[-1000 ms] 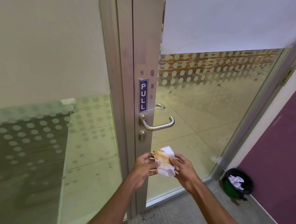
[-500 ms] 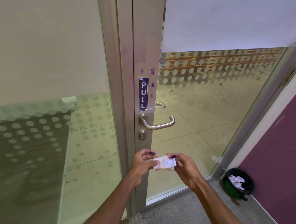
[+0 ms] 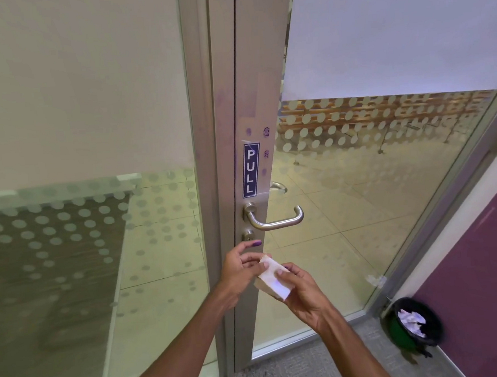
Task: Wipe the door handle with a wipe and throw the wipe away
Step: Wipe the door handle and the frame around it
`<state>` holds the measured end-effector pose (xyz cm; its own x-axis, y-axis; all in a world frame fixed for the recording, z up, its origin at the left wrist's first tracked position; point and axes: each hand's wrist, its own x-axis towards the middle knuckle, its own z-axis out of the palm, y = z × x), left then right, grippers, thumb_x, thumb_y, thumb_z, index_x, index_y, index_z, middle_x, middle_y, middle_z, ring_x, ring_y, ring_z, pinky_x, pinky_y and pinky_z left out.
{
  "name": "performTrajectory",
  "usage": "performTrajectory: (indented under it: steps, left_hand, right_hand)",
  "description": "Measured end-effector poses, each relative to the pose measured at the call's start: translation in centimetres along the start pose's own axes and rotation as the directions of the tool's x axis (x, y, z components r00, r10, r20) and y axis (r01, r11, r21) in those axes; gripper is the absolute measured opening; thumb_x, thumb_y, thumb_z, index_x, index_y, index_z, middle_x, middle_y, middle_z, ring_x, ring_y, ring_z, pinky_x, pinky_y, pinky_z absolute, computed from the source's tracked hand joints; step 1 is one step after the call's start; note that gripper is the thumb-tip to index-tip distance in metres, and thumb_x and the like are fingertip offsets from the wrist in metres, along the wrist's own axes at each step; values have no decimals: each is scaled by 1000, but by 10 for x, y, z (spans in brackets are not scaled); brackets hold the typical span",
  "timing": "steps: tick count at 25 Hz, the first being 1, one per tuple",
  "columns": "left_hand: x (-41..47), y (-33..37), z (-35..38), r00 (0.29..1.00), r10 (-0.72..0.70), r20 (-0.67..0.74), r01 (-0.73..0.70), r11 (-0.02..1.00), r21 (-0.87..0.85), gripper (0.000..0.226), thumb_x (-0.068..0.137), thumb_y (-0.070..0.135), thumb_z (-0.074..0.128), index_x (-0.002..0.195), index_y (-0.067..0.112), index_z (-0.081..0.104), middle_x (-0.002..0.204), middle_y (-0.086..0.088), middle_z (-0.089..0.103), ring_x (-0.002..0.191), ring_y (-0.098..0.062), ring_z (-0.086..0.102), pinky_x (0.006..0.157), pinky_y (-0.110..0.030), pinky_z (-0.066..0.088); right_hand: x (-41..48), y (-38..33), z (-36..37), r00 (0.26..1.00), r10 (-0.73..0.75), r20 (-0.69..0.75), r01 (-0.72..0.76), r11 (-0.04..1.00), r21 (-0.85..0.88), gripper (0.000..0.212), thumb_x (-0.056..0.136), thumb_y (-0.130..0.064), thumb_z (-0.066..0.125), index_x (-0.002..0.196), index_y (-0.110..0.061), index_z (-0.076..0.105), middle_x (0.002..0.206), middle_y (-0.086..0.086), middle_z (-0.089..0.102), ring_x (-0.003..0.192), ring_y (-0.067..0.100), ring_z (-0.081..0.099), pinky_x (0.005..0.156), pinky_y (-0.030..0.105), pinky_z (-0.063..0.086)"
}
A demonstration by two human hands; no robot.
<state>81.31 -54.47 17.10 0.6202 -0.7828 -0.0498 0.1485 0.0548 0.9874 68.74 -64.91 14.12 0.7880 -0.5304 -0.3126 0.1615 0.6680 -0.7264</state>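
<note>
A silver lever door handle (image 3: 276,218) sticks out from the metal stile of a glass door, under a blue PULL sign (image 3: 251,170). A keyhole (image 3: 248,235) sits just below it. Below the handle I hold a folded white wipe (image 3: 273,281) between both hands. My left hand (image 3: 239,273) pinches its upper left edge; my right hand (image 3: 300,287) grips its lower right side from underneath. The wipe is well below the handle and apart from it.
A green bin with a black liner (image 3: 413,327) stands on the grey carpet at the lower right, with crumpled white paper inside. A purple wall (image 3: 488,274) runs along the right. A fixed glass panel with frosted dots (image 3: 82,229) fills the left.
The wipe was unfolded and showed a brown stain; both hands have folded it into a smaller, clean-faced rectangle. The hands stayed below the handle.
</note>
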Motion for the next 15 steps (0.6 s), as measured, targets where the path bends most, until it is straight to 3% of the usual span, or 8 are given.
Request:
performTrajectory:
  steps: [2, 3, 6, 8, 9, 11, 13, 15]
  left_hand:
    - [2, 13, -1, 972, 219, -85, -194, 951, 240, 35, 85, 3, 72, 116, 15, 63, 100, -3, 73, 94, -20, 69, 81, -27, 57]
    - [4, 22, -2, 914, 389, -116, -309, 853, 421, 30, 86, 9, 72, 114, 16, 64, 101, 0, 71, 95, -17, 67, 82, -28, 56]
    - [18, 60, -9, 544, 839, 16, -463, 284, 839, 25, 89, 22, 64, 111, 10, 68, 111, -3, 68, 102, -18, 60, 86, -35, 50]
    - [36, 99, -11, 337, 932, 133, -374, 3, 928, 37, 92, 29, 55, 121, 7, 65, 128, -12, 61, 120, -24, 52, 100, -40, 41]
    - [46, 121, -12, 294, 938, 181, -292, -92, 952, 44, 94, 32, 51, 130, 8, 59, 139, -15, 54, 130, -27, 44, 109, -43, 32]
    - [63, 161, -13, 291, 923, 250, -118, -225, 967, 56, 99, 39, 44, 148, 11, 40, 155, -14, 34, 145, -29, 26, 119, -48, 12]
    - [77, 192, -15, 312, 911, 269, -20, -277, 961, 64, 100, 45, 40, 154, 12, 26, 161, -11, 21, 150, -29, 12, 121, -48, -3]
    - [89, 211, -17, 315, 912, 263, 32, -287, 957, 68, 100, 48, 35, 156, 11, 18, 163, -8, 9, 150, -26, -3, 120, -45, -10]
  right_hand:
    - [3, -5, 15, 999, -37, 13, 36, 997, 72, 22, 81, 2, 63, 102, 3, 57, 107, 29, 65, 84, 33, 71, 67, 43, 60]
    - [4, -10, 24, 998, -67, 22, 64, 994, 86, 27, 84, 2, 60, 110, 6, 55, 112, 29, 65, 87, 34, 71, 69, 42, 60]
    - [8, -30, 59, 981, -183, 67, 177, 980, 86, 36, 87, -2, 60, 122, 4, 57, 121, 27, 65, 98, 33, 69, 77, 39, 61]
    - [10, -50, 84, 954, -286, 91, 278, 956, 97, 30, 88, -1, 60, 117, -3, 65, 118, 22, 68, 99, 30, 70, 77, 36, 61]
    - [12, -60, 97, 931, -350, 101, 343, 936, 81, 26, 90, 0, 58, 113, -7, 68, 115, 19, 70, 97, 28, 71, 75, 34, 61]
    - [17, -81, 119, 868, -490, 75, 495, 865, -80, 29, 95, -3, 54, 113, -18, 72, 112, 12, 73, 94, 23, 71, 78, 33, 60]
    - [24, -99, 137, 773, -635, 9, 605, 733, -311, 31, 97, -8, 54, 118, -25, 70, 115, 4, 73, 104, 21, 69, 92, 37, 56]
    - [31, -114, 152, 668, -744, -19, 683, 623, -381, 32, 97, -8, 55, 124, -21, 66, 120, 0, 70, 114, 15, 64, 102, 38, 51]
